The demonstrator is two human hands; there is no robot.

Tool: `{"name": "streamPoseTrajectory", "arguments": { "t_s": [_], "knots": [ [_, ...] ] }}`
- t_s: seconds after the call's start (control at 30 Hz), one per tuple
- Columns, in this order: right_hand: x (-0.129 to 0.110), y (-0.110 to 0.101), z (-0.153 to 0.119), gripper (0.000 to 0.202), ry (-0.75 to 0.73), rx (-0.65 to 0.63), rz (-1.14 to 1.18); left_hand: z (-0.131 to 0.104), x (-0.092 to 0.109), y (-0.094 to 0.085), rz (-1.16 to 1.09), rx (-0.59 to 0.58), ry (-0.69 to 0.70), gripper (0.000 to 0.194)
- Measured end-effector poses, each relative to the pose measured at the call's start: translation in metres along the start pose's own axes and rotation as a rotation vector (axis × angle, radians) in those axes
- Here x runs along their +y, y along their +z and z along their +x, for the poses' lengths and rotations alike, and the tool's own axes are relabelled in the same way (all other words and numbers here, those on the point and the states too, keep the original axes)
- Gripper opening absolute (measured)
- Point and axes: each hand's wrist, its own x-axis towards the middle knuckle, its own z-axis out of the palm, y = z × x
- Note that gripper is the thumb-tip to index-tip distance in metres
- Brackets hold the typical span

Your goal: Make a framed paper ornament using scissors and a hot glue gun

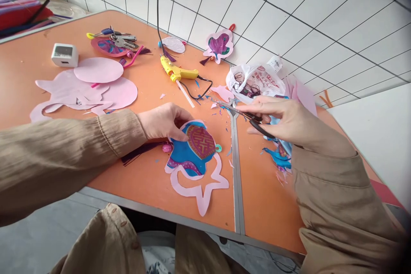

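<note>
My left hand [162, 122] holds the left upper edge of a blue and purple patterned fabric ornament [183, 154], thumb on top. The ornament has a pale pink border, a pink bead [167, 147] with a dark purple tassel [141, 152] on its left, and a small teal ring [218, 148] on its right. A curling strip of pink felt [205, 199] lies against its lower edge. Raised to the right, my right hand [289, 122] grips black-handled scissors [261, 128], their blades pointing left and apart from the ornament. Some of the right fingers are hidden.
A yellow glue gun [175, 68] with a cord lies behind. Pink felt pieces [125, 92], a white cube [64, 55] and keys [123, 41] sit left. A plastic bag [257, 79] and fabric scraps [278, 158] are right. A metal seam [236, 180] crosses the orange table.
</note>
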Motion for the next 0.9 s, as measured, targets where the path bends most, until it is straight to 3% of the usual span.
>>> {"name": "streamPoseTrajectory", "arguments": {
  "t_s": [0.17, 0.5, 0.67, 0.9],
  "knots": [
    [-0.005, -0.01, -0.001, 0.041, -0.201, -0.15, 0.1, 0.006, 0.0, 0.005, -0.008, 0.131, 0.034, 0.061],
    [-0.018, -0.037, 0.013, 0.049, -0.144, -0.33, -0.16, 0.003, 0.008, 0.008, 0.015, 0.098, 0.095, 0.085],
    [-0.016, -0.04, 0.013, 0.048, -0.145, -0.349, -0.183, 0.002, 0.01, 0.01, 0.02, 0.073, 0.078, 0.093],
    [-0.016, -0.035, 0.015, 0.05, -0.112, -0.359, -0.21, 0.003, 0.007, 0.006, 0.072, 0.056, 0.126, 0.089]
  ]
}}
